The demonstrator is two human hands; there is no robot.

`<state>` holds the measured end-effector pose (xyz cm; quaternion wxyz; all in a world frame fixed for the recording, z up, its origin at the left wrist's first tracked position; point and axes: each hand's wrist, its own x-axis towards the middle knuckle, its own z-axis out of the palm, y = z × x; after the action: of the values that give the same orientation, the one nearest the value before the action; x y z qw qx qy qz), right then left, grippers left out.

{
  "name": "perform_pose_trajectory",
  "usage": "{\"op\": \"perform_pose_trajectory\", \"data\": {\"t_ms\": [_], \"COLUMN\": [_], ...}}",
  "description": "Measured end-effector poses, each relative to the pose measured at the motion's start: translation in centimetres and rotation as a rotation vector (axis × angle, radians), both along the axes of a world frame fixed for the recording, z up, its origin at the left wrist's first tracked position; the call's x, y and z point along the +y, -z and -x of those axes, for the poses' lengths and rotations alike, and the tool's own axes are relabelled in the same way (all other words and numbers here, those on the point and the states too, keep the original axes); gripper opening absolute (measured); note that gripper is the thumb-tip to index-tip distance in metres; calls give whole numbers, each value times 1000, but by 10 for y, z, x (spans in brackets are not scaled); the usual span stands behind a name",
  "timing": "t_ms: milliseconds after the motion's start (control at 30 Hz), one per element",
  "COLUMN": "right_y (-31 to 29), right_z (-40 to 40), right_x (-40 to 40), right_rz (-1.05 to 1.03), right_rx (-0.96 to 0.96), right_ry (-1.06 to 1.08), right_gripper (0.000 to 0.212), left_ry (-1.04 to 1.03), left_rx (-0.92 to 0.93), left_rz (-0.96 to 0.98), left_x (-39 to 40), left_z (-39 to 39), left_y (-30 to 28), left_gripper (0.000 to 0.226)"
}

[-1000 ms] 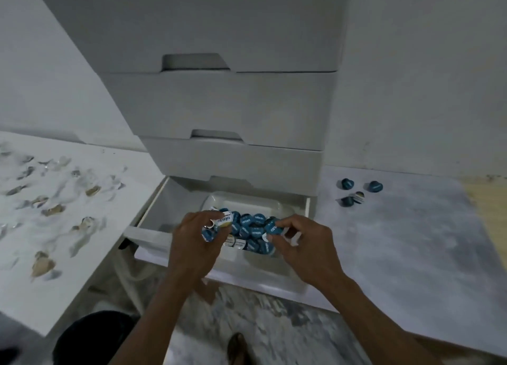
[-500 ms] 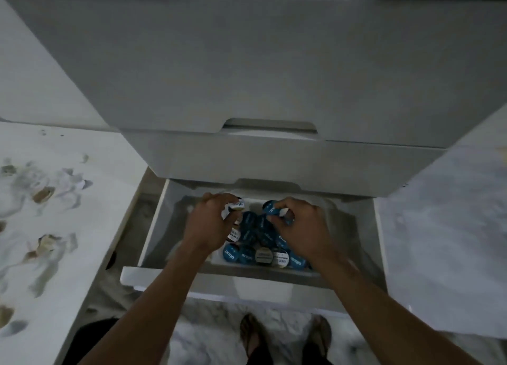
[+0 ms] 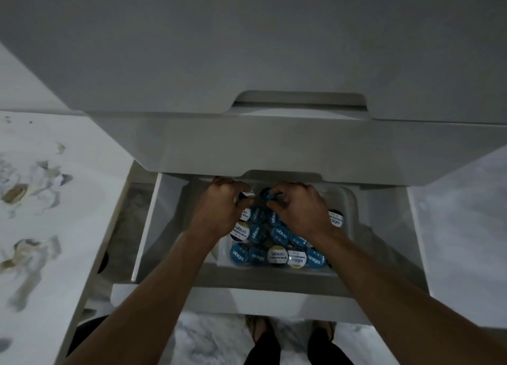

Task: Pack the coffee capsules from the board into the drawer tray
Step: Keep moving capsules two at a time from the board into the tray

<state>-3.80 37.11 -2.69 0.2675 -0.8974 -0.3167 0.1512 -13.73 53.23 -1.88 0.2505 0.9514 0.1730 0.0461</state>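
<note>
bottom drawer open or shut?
Open. The bottom drawer is pulled out from under the drawer above, exposing the tray of capsules, with both hands inside.

A tall white drawer unit [image 3: 247, 49] fills the upper half of my view, its closed fronts stepped one above another, each with a cut-out grip. At the left of the frame runs a white bench [image 3: 55, 200] blotched with brownish stains [image 3: 15, 193]. On the right lies a pale marbled surface [image 3: 466, 227]. At the bottom centre I see grey-veined marble floor [image 3: 214, 340]. The light is dim and cool.
</note>
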Motion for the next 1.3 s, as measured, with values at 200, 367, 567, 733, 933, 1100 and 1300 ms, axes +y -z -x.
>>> {"op": "perform_pose_trajectory", "data": {"t_ms": [200, 367, 567, 733, 933, 1100, 1300], "right_y": [3, 4, 5, 6, 7, 5, 1], "right_z": [-3, -3, -5, -7, -9, -6, -2], "right_x": [5, 5, 0, -2, 1, 7, 12], "right_rz": [64, 71, 55, 84, 98, 97, 121], "right_rx": [-26, -63, -122, -102, -20, -36, -70], "right_ry": [-76, -104, -100, -99, -109, -91, -90], "right_gripper": [23, 24, 19, 25, 25, 23, 25], "left_ry": [101, 170, 184, 206, 184, 152, 112], "left_rx": [-17, -36, -37, -25, -13, -16, -33], "left_rz": [-101, -194, -236, -235, -217, -209, -137], "left_x": [0, 3, 8, 15, 14, 13, 10], "left_z": [-7, -7, -6, -3, 0, -3, 0], "left_y": [3, 6, 5, 8, 12, 12, 7], "left_gripper": [18, 20, 15, 22, 22, 22, 16]}}
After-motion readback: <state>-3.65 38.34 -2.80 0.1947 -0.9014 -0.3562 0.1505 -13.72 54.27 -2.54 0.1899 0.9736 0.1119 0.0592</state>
